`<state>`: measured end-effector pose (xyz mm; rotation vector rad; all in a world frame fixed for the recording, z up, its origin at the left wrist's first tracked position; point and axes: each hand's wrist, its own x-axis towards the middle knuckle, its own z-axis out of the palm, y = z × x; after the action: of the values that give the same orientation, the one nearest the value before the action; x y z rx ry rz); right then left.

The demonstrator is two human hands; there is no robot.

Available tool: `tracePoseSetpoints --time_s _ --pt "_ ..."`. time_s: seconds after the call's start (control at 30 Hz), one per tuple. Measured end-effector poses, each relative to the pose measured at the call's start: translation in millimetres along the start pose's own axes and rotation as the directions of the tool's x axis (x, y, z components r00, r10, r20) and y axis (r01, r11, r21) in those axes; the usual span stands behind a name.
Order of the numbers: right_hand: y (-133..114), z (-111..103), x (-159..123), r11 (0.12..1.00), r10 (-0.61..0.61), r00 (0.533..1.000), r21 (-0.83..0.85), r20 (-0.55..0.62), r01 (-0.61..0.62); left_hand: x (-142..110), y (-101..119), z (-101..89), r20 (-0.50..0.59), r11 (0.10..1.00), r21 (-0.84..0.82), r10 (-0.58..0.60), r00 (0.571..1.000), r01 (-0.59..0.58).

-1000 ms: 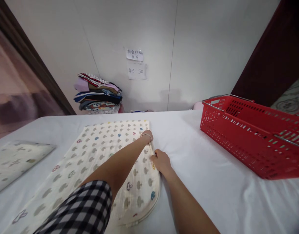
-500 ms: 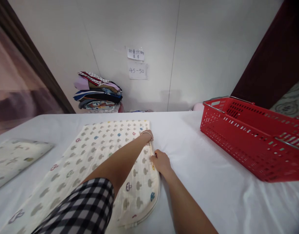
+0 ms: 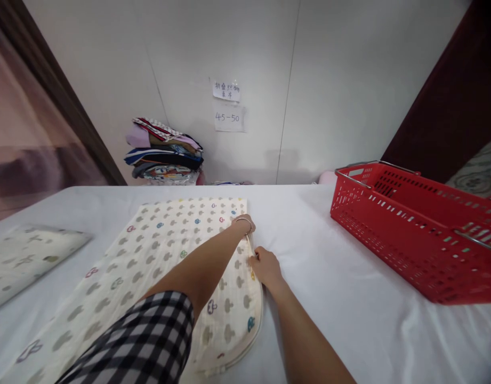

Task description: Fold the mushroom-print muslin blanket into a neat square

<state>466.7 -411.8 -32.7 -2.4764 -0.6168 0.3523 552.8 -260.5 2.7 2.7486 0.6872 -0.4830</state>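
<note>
A cream cloth cover (image 3: pixel 161 250) printed with small mushrooms lies flat on the white table (image 3: pixel 329 298). My left hand (image 3: pixel 246 222) reaches under the cover's right edge, so its fingers are hidden; a bracelet sits on the wrist. My right hand (image 3: pixel 266 265) pinches that same right edge a little nearer to me, fingers closed on the seam.
A red plastic basket (image 3: pixel 417 229) stands on the table at the right. A second folded patterned cloth (image 3: pixel 25 261) lies at the left edge. A stack of folded clothes (image 3: pixel 165 154) sits against the white wall behind the table, under two paper notes (image 3: pixel 228 105).
Both hands stay where they were on the cover's right edge. Only the camera has shifted slightly.
</note>
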Motion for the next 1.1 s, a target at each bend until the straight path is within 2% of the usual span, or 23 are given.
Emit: tracePoseSetpoints --time_s 0.1,0.27,0.43,0.63,0.87,1.1 --pt "-0.2 -0.1 0.2 1.000 0.011 1.000 -0.002 0.014 -0.011 -5.2 6.2 -0.1 0.011 0.998 0.044 -0.053 0.999 0.052" --pt "-0.2 0.0 0.4 1.000 0.002 1.000 -0.005 0.012 -0.002 -6.2 13.3 -7.1 0.028 0.995 0.079 -0.068 0.997 0.066" --pt "-0.8 -0.7 0.1 1.000 0.008 1.000 -0.008 0.016 -0.008 -7.4 14.4 -5.7 0.028 0.995 0.083 -0.065 0.998 0.062" --pt "-1.5 -1.7 -0.4 1.000 -0.003 1.000 -0.015 0.014 0.003 -7.7 16.6 1.1 -0.028 0.995 0.090 -0.031 0.999 0.033" --pt "-1.7 -1.3 -0.1 1.000 -0.001 1.000 -0.005 0.001 0.001 -7.0 19.9 -2.5 -0.024 0.993 0.117 -0.027 0.999 0.029" --pt "2.5 -3.0 5.2 0.991 0.009 1.000 0.132 0.021 -0.012 -10.9 23.0 -12.7 -0.016 0.993 0.112 -0.033 0.999 0.035"
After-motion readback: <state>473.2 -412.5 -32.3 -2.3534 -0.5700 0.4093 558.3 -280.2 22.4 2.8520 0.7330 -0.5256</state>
